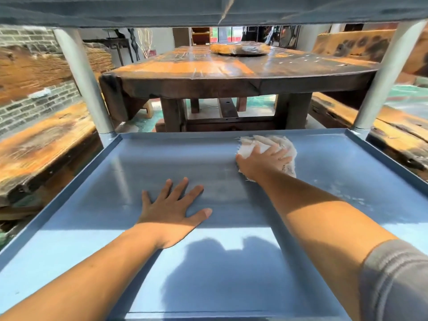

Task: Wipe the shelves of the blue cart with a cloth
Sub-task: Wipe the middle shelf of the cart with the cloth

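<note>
I look into the blue cart's lower shelf point(97, 181), a blue metal tray with raised rims. A white frayed cloth point(288, 150) lies crumpled at the shelf's far right, close to the back rim. My right hand point(262, 162) presses flat on top of the cloth, fingers spread over it. My left hand point(172, 210) rests palm down on the bare shelf near its middle, fingers apart, holding nothing. The shelf above point(162, 12) spans the top of the view.
Grey cart posts stand at the back left point(81, 82) and back right point(379, 82) corners. Beyond the cart is a dark wooden table point(231, 72), with wooden benches to the left point(41, 140) and right point(398, 135). White smears mark the shelf's right side point(342, 193).
</note>
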The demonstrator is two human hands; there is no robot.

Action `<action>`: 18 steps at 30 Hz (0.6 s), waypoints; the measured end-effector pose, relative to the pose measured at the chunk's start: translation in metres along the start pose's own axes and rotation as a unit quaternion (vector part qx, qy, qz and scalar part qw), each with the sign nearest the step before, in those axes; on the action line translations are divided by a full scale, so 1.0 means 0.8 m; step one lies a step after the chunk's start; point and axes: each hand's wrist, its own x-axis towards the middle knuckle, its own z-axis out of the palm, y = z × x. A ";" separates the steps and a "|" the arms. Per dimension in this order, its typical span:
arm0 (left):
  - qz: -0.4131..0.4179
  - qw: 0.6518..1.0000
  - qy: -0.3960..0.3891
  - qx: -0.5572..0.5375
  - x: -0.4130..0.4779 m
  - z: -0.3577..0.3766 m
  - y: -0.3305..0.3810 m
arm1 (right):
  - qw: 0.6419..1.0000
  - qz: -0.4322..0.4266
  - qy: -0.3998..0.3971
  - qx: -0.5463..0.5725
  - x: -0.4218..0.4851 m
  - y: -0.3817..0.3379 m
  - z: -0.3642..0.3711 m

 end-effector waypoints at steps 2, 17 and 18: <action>-0.003 1.000 0.002 0.001 0.003 0.001 0.000 | 1.000 -0.015 0.014 -0.003 -0.020 0.012 0.006; -0.030 0.999 -0.015 0.016 0.001 -0.009 0.010 | 0.968 -0.236 -0.013 -0.079 -0.226 0.181 0.007; -0.032 0.999 -0.018 0.009 -0.001 -0.011 0.011 | 0.964 -0.251 -0.014 -0.088 -0.232 0.193 0.004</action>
